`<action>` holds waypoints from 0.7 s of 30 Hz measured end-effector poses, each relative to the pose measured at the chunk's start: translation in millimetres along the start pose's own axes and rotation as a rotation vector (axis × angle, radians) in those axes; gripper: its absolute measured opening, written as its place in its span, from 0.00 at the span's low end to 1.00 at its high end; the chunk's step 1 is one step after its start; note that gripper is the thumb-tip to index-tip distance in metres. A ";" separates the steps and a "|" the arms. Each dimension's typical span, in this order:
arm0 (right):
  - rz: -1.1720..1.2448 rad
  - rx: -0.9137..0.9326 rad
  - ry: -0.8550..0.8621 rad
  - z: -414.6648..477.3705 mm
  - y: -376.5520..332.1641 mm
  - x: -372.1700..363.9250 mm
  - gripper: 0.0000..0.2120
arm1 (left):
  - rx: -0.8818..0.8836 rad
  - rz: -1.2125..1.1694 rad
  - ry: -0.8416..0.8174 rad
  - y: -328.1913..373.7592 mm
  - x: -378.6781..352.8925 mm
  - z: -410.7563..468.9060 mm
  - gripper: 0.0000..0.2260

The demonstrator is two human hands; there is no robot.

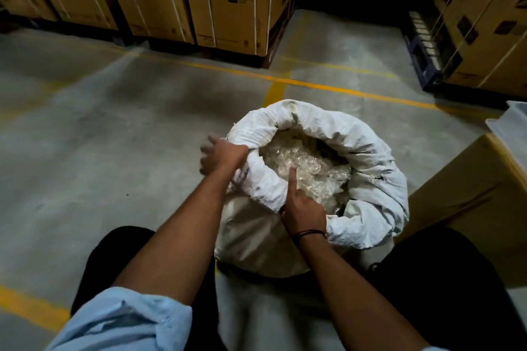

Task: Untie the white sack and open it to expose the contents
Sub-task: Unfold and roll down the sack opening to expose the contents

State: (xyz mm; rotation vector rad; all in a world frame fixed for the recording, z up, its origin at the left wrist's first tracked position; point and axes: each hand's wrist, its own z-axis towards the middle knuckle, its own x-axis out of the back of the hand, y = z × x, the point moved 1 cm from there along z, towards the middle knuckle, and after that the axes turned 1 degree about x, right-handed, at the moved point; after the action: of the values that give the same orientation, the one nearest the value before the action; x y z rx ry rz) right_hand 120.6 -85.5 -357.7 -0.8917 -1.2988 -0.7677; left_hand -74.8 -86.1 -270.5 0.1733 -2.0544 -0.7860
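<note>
The white sack (370, 168) stands upright on the floor between my knees, its mouth open and its rim rolled outward. Inside lie clear, crinkled plastic pieces (308, 168). My left hand (221, 155) is at the sack's left rim, blurred, with its fingers spread on the outer side of the rolled cloth. My right hand (302, 208) sits at the near rim; its forefinger points straight into the contents while the other fingers are curled, and they seem to hold the rim edge.
Stacked cardboard boxes (233, 0) on pallets line the back and right. A brown box (479, 196) stands close to the sack's right. Yellow lines (285, 80) cross the grey concrete floor, open to the left.
</note>
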 end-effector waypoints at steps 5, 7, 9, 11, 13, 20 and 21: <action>0.043 -0.011 0.010 4.2 -9.8 -2.7 0.48 | -0.337 0.303 0.055 26.4 -40.4 -15.8 0.53; 0.041 -0.006 0.022 1.2 -11.1 -4.2 0.50 | -0.338 0.435 0.040 16.2 -59.8 -5.8 0.54; 0.009 0.018 0.040 -1.2 -11.3 -6.2 0.51 | -0.320 0.439 0.088 7.1 -70.5 9.4 0.49; -0.020 0.072 0.069 -3.5 -10.9 -10.2 0.51 | -0.299 0.400 0.135 4.7 -74.1 25.3 0.44; -0.045 0.126 0.090 -6.6 -10.1 -10.3 0.51 | -0.318 0.358 0.168 6.0 -73.4 40.0 0.41; -0.048 0.170 0.103 -15.4 3.1 -13.4 0.56 | -0.173 -0.423 -0.074 21.7 -44.8 98.6 0.22; -0.051 0.176 0.110 -14.1 5.8 -13.3 0.55 | -0.176 -0.631 -0.173 26.1 -39.4 103.1 0.19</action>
State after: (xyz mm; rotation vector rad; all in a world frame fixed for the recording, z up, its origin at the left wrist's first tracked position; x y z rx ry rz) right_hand 130.5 -95.4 -372.1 -0.6685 -1.2742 -0.7204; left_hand -129.2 -1.7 -323.2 0.6973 -2.0910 -1.3990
